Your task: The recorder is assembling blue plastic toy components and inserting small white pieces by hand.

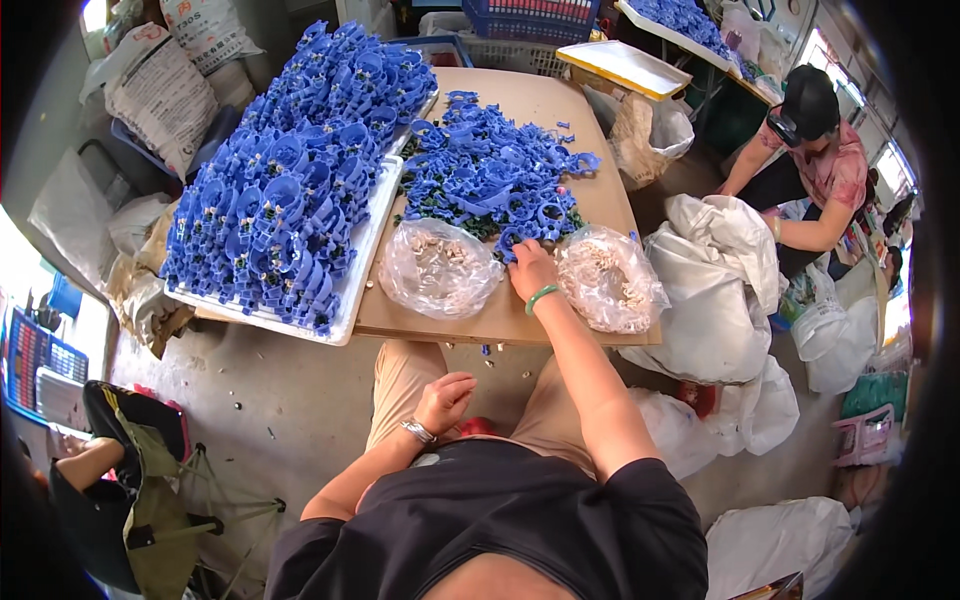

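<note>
My right hand, a green bangle on its wrist, reaches over the table to the near edge of a loose heap of blue plastic pieces. Its fingertips close on one blue plastic piece. Two clear plastic bags of small cream-coloured parts flank that hand: one bag to the left, another bag to the right. Above my lap, short of the table edge, is my left hand, wearing a silver watch or bracelet. Its fingers are curled together; whatever they may hold is too small to make out.
A white foam tray piled high with blue pieces covers the table's left side. White sacks crowd the right edge, where a co-worker sits bent over. A folding stool stands lower left. Small bits lie on the floor.
</note>
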Demonstrator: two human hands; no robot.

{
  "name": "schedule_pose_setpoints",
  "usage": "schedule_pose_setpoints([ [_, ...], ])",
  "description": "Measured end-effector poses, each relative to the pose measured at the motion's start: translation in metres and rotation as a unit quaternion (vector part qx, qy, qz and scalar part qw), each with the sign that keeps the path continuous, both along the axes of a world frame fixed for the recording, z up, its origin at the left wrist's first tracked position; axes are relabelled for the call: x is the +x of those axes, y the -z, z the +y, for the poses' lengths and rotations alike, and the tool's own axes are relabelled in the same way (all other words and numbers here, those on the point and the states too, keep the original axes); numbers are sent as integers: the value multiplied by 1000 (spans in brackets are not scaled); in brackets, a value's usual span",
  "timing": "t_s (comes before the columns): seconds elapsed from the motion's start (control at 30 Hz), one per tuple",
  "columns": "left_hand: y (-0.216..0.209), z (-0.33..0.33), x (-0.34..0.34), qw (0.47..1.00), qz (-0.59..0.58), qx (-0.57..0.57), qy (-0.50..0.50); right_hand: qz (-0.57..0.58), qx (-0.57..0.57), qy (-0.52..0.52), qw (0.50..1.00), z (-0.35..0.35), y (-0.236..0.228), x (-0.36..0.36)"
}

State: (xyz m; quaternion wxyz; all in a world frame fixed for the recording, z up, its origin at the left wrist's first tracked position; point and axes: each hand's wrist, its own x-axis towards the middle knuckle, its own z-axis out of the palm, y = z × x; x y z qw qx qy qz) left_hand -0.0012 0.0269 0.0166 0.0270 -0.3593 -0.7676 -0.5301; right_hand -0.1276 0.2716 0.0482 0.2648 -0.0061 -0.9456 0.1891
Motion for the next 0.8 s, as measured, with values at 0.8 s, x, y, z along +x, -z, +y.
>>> schedule_pose_setpoints([
  [0.8,-49,40,-27,982,158,-3,-98,-4,-843,-204,497,-33,-55,128],
])
